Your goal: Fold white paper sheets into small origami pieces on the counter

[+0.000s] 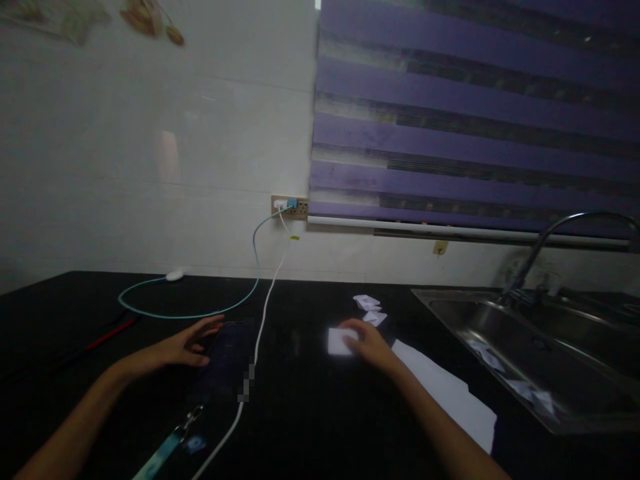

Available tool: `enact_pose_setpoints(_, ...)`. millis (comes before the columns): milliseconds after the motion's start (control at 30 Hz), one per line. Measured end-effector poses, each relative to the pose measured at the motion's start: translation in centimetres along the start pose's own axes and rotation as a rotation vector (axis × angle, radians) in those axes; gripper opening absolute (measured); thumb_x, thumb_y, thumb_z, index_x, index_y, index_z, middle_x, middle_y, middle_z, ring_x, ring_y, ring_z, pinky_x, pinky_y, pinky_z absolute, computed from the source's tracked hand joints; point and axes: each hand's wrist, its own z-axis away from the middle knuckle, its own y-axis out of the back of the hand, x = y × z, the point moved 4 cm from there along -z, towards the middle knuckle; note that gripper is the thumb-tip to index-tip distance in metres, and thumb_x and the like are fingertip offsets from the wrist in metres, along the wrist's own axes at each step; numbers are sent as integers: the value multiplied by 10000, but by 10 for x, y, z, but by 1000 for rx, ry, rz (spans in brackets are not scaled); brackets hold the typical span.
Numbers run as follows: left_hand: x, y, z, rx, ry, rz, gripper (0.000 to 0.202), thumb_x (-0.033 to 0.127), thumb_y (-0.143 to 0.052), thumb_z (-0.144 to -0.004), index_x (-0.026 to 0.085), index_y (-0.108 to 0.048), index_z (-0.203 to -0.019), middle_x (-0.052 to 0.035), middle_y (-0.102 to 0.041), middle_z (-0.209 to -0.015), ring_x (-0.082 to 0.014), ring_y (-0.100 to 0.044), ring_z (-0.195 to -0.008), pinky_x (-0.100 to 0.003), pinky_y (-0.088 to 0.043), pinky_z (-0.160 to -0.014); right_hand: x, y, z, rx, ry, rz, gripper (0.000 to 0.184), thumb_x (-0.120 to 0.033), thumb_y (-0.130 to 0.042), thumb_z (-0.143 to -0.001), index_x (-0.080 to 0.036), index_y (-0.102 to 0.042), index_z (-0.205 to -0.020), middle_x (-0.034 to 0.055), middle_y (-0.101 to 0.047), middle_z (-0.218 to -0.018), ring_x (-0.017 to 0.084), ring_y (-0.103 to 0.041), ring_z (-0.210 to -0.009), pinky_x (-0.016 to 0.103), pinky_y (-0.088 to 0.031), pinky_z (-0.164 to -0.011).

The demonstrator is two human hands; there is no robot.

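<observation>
My left hand (pixel 187 347) lies on the black counter (pixel 310 407) with its fingers stretched out, touching the near left edge of a dark phone (pixel 231 350) that lies flat. My right hand (pixel 367 343) rests on a small white square of paper (pixel 339 341), fingers curled over its right edge and pressing it to the counter. A few small folded white paper pieces (pixel 369 308) lie just beyond that hand. A larger white sheet (pixel 450 393) lies under my right forearm.
A steel sink (pixel 530 353) with a tap (pixel 545 247) sits at right, with scraps of paper in the basin. A white cable (pixel 267 300) and a teal cable (pixel 200 313) run from a wall socket (pixel 290 207) across the counter. A lanyard (pixel 170 443) lies near the front edge.
</observation>
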Motion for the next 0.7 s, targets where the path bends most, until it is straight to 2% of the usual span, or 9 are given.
enact_pose_setpoints(133,9,-3,1,-19,-5,-44,832,327,-640,-758,234,-203,-1461,-62,-309,-1493,-281,-276,-1362,-390,-354,-1036,-1,-1,2,-6,38,134,236,-257,-537,-839,-165,-633,-1033,82,-662,-1000,232,-612,-918,363,-466,-823)
enact_pose_setpoints(300,12,-5,0,16,-4,-99,856,353,-678,-719,225,-250,-1449,-90,-325,-1484,-320,-285,-1352,-413,-369,-1018,-1,-6,6,-2,36,310,284,-211,-515,-836,-164,-621,-1096,107,-633,-1106,258,-564,-1056,417,-399,-949)
enact_pose_setpoints(400,10,-6,0,32,2,-136,870,373,-685,-717,206,-246,-1450,-95,-338,-1477,-318,-302,-1344,-391,-378,-1013,-2,-9,7,-28,40,326,287,-195,-504,-842,-174,-618,-1106,104,-627,-1109,252,-557,-1071,418,-392,-963)
enact_pose_setpoints(700,6,-6,0,14,20,-95,881,409,-685,-718,240,-237,-1457,-64,-323,-1487,-331,-310,-1335,-395,-370,-1031,4,-8,5,-33,16,307,287,-188,-524,-826,-176,-618,-1097,105,-627,-1114,263,-557,-1069,440,-396,-959)
